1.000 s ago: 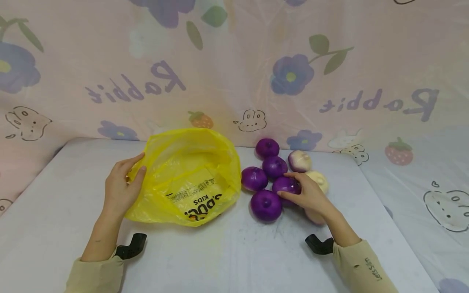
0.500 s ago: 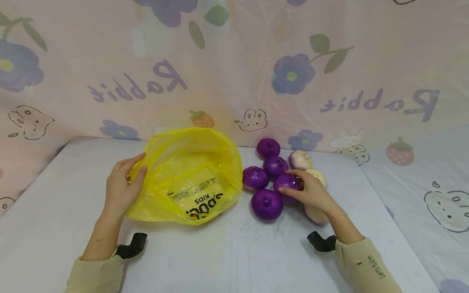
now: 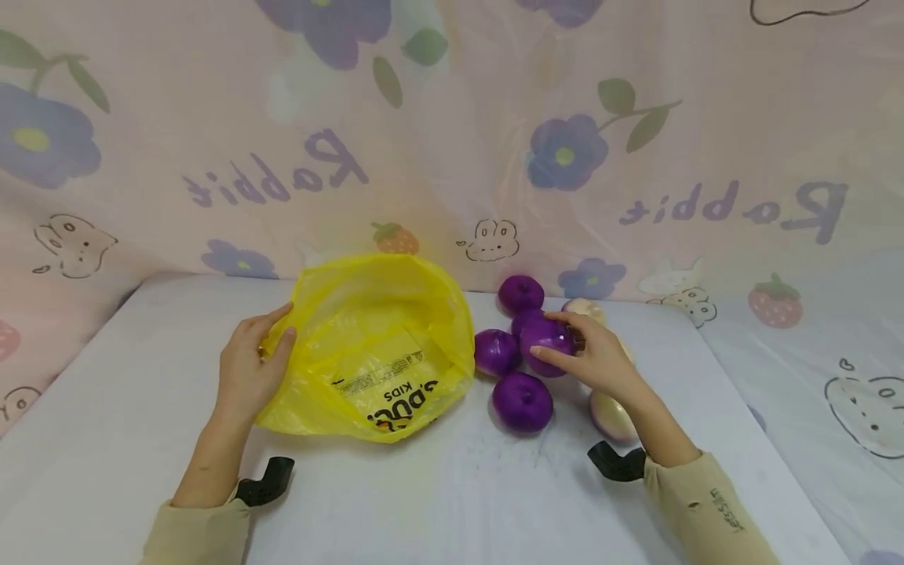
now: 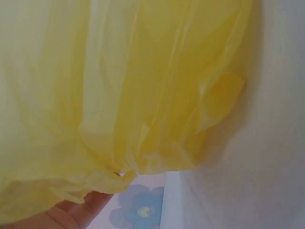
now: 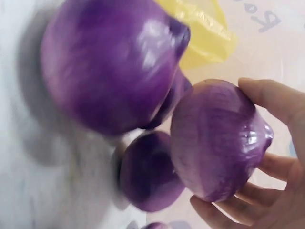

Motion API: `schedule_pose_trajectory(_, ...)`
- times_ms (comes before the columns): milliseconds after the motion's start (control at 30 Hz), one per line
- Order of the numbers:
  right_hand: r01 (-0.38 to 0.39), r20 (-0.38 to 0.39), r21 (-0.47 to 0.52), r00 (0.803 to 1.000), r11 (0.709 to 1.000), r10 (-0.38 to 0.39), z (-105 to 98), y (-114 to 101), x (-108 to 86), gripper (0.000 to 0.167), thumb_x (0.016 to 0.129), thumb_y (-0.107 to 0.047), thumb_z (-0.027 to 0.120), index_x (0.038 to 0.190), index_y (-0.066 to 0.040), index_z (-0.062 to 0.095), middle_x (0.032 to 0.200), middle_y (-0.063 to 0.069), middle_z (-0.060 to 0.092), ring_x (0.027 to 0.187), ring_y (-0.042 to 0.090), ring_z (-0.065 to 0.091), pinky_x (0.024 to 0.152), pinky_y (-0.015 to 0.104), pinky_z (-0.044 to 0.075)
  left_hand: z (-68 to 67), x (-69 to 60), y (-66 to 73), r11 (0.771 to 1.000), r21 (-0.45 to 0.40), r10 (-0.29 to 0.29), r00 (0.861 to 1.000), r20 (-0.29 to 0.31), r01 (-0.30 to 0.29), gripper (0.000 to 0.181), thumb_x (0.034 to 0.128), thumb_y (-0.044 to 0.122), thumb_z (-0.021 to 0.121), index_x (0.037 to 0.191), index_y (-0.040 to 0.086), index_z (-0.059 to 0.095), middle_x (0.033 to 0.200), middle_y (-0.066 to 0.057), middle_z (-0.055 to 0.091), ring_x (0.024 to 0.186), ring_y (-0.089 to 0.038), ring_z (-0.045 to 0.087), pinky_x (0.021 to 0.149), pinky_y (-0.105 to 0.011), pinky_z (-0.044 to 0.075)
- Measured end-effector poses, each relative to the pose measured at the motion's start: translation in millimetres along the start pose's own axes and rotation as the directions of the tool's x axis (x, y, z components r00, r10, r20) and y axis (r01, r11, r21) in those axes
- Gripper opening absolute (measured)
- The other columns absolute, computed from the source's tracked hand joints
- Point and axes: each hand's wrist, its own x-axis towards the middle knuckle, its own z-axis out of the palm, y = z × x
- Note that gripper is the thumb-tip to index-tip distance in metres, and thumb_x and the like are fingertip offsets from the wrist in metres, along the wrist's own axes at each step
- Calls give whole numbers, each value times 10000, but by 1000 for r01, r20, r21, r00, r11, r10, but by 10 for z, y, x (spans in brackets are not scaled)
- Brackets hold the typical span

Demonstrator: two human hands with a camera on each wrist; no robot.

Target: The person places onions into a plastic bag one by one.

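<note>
My left hand (image 3: 254, 369) pinches the left rim of a yellow plastic bag (image 3: 311, 392) that lies with its mouth open on the table. In the left wrist view, yellow film (image 4: 143, 86) covers most of the hand, and some fingers (image 4: 90, 205) show below it. My right hand (image 3: 600, 357) grips a shiny purple onion (image 3: 547, 345) between thumb and fingers. The right wrist view shows this held onion (image 5: 217, 140) raised off the table, its pointed tip toward the palm. Other purple onions sit close by, one in front (image 3: 523, 402) and one beside the bag (image 3: 497, 351).
Pale, purple-tinged round vegetables stand right of the onions, one near (image 3: 610, 416) and one farther back (image 3: 585, 310), partly behind my right hand. Another purple onion (image 3: 521, 295) sits at the back. Behind the white table (image 3: 424, 502) hangs a printed cloth (image 3: 438, 157).
My right hand has lifted the onion off the table, and it now partly covers the onion behind it. The left hand keeps its hold on the bag. The head view has shifted slightly.
</note>
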Motion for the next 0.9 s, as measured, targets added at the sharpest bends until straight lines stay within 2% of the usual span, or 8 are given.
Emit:
schedule_pose_trajectory(233, -9, -31, 62, 999, 998, 11, 71, -164, 83, 629, 840, -371, 726, 1354, -73, 519, 1213, 140, 563, 1038, 308, 611, 885, 456, 511, 35, -10, -8, 1000, 0, 21, 1000, 1, -21, 405, 969, 146, 509, 1359, 37, 526, 1261, -270, 498, 1070, -420, 484, 790, -438, 403)
schedule_pose_trajectory(433, 6, -39, 86, 999, 996, -3, 143, -301, 191, 633, 826, -392, 735, 1360, -125, 523, 1307, 121, 563, 1060, 288, 585, 901, 445, 495, 11, -21, 0, 1000, 1, 3, 1000, 2, -3, 409, 970, 151, 512, 1366, 53, 523, 1258, -262, 493, 1077, -415, 477, 798, -440, 399)
schedule_pose_trajectory(567, 22, -39, 106, 999, 994, -18, 176, -404, 249, 637, 814, -386, 749, 1351, -120, 534, 1311, 111, 567, 1073, 283, 581, 914, 447, 489, -1, -15, 3, 1000, 9, 6, 1000, 2, -6, 413, 967, 150, 516, 1367, 47, 521, 1261, -267, 486, 1087, -431, 479, 814, -464, 403)
schedule_pose_trajectory(733, 43, -35, 110, 999, 993, -39, 202, -562, 308, 636, 797, -427, 752, 1333, -150, 551, 1265, 75, 597, 1059, 261, 590, 903, 431, 500, -14, -18, 8, 1000, 9, 6, 1000, 8, -6, 424, 962, 145, 523, 1373, 43, 511, 1262, -275, 469, 1092, -440, 471, 837, -492, 401)
schedule_pose_trajectory(900, 68, -65, 100, 996, 993, -62, 242, -709, 364, 629, 783, -459, 754, 1314, -176, 570, 1246, 33, 600, 1063, 233, 581, 920, 416, 485, -16, -11, 18, 1000, -5, 22, 1000, 17, -22, 430, 959, 143, 526, 1377, 45, 506, 1247, -276, 468, 1084, -431, 469, 829, -477, 388)
